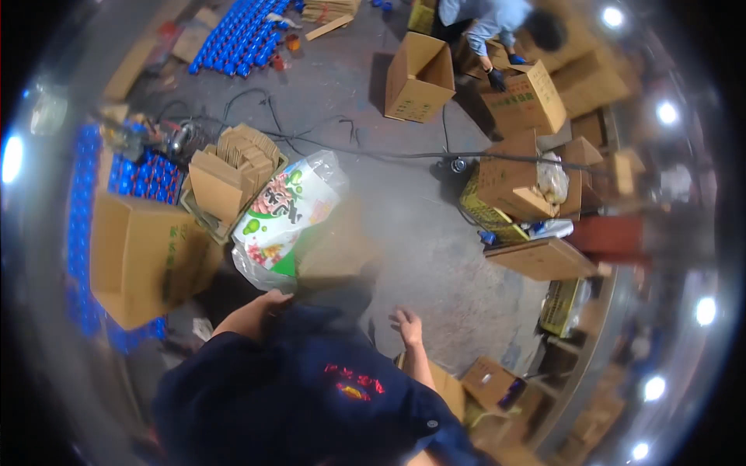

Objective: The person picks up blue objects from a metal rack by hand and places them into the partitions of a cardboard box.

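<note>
My left hand (275, 301) is at the lower end of a white printed plastic sack (284, 206) with green and pink pictures. Its fingers are partly hidden, and whether they touch the plastic I cannot tell. Out to the right of my body, my right hand (407, 326) is over the grey floor, fingers loosely bent and apart, holding nothing. Between the sack and my dark jacket lies a blurred brown cardboard surface (334, 245). Folded cardboard pieces (225, 175) fill a crate beside the sack.
At left stands a large open carton (148, 256); rows of blue parts (241, 35) lie behind. A black cable (373, 153) crosses the floor. Open cartons (509, 182) line the right side. Far right, a person in a light blue shirt (497, 19) and dark gloves handles a carton (528, 101).
</note>
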A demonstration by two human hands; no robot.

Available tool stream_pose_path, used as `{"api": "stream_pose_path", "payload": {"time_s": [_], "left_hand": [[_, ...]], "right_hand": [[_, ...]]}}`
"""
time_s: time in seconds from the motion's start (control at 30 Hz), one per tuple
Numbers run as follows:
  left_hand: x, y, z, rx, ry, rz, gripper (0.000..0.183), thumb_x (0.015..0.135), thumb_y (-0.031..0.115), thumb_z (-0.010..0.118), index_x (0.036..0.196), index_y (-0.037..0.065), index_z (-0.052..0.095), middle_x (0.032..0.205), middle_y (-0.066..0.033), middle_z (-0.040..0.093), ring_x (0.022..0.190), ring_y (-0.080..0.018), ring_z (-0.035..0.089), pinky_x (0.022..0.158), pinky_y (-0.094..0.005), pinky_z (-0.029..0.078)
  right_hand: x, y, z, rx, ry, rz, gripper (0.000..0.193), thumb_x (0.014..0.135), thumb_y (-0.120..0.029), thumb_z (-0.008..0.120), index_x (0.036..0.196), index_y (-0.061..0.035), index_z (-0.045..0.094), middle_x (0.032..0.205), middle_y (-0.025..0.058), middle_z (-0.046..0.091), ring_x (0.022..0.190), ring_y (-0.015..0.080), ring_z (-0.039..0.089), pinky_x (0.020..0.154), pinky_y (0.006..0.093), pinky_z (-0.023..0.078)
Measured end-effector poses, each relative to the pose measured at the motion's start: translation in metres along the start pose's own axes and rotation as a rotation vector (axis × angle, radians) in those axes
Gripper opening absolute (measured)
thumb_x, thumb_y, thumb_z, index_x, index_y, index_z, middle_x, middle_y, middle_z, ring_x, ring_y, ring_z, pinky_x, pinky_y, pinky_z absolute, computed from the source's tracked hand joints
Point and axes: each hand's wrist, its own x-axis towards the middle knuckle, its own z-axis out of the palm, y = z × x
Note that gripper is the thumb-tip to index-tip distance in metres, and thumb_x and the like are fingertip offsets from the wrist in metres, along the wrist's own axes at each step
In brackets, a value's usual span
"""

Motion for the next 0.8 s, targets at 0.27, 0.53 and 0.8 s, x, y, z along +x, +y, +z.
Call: {"api": "stream_pose_path", "payload": {"time_s": [0.27, 0.53, 0.8], "left_hand": [[0.014, 0.158, -0.006, -0.489, -0.050, 0.085, 0.065, 0.089, 0.060, 0.056, 0.110, 0.000, 0.068, 0.096, -0.0121, 0.070, 0.083, -0.0210, 0.065, 0.072, -0.0387, 0.052], [0.064, 0.294, -0.045, -0.668, 0.535, 0.103, 0.039, 0.091, 0.035, 0.064, 0.115, 0.005, 0.066, 0.084, -0.0043, 0.065, 0.069, -0.0139, 0.060, 0.064, -0.0297, 0.050], [-0.007, 0.430, -0.051, -0.682, 0.610, 0.160, 0.052, 0.087, 0.039, 0.062, 0.123, 0.001, 0.061, 0.122, -0.0212, 0.062, 0.116, -0.0332, 0.059, 0.099, -0.0394, 0.045]], "right_hand": [[0.092, 0.020, -0.241, -0.433, 0.017, 0.403, 0.036, 0.090, -0.017, 0.059, 0.122, -0.0005, 0.060, 0.098, 0.0105, 0.069, 0.079, 0.0221, 0.069, 0.059, 0.0328, 0.054], [0.274, -0.147, -0.272, -0.688, -0.230, 0.411, 0.036, 0.091, -0.022, 0.058, 0.121, -0.0024, 0.060, 0.098, 0.0095, 0.068, 0.078, 0.0240, 0.069, 0.059, 0.0342, 0.053], [0.514, -0.480, -0.184, -0.587, -0.196, 0.015, 0.024, 0.094, -0.005, 0.053, 0.117, -0.0012, 0.057, 0.090, 0.0138, 0.067, 0.064, 0.0216, 0.064, 0.050, 0.0326, 0.052]]}}
